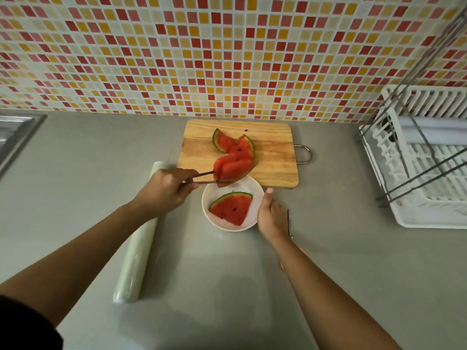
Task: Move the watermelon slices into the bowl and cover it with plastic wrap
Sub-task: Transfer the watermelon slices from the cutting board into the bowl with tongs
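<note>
A white bowl sits on the grey counter just in front of a wooden cutting board. One watermelon slice lies inside the bowl. My left hand grips a pair of chopsticks that pinch a second watermelon slice, lifted over the bowl's far rim. Further slices rest on the board behind it. My right hand holds the bowl's right rim. A roll of plastic wrap lies on the counter to the left, partly under my left forearm.
A thin metal utensil lies right of my right hand. A white dish rack with a metal frame stands at the right. A steel sink edge shows at the far left. A tiled wall backs the counter.
</note>
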The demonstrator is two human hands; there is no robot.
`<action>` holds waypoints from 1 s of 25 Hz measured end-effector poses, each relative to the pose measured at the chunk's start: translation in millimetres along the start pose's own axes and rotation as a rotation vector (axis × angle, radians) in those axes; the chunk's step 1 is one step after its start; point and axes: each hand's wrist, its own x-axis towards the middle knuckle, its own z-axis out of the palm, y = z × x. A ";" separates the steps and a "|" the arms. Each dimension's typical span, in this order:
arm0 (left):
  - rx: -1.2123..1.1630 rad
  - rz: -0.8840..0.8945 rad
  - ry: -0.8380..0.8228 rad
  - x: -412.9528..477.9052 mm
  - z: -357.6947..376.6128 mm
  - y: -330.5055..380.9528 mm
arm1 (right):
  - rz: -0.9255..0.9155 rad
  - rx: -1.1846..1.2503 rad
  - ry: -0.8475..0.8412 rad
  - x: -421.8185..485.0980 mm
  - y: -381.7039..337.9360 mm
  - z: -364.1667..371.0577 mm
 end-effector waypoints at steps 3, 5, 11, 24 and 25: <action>0.327 0.307 0.061 -27.8 8.3 2.1 | 0.021 0.008 0.006 -2.2 -2.8 -1.5; 0.482 0.331 0.026 -39.9 21.5 9.3 | 0.015 0.012 0.008 -2.5 -3.4 -1.5; 0.434 0.215 -0.053 -62.5 33.6 33.1 | 0.018 0.009 -0.005 -3.4 -5.4 -1.5; 0.019 -0.046 0.040 -38.2 -6.0 18.7 | -0.002 -0.016 -0.055 -5.9 -6.8 -4.9; -0.059 -0.223 0.036 -28.6 -0.5 15.2 | 0.000 -0.020 -0.052 -6.0 -7.1 -5.1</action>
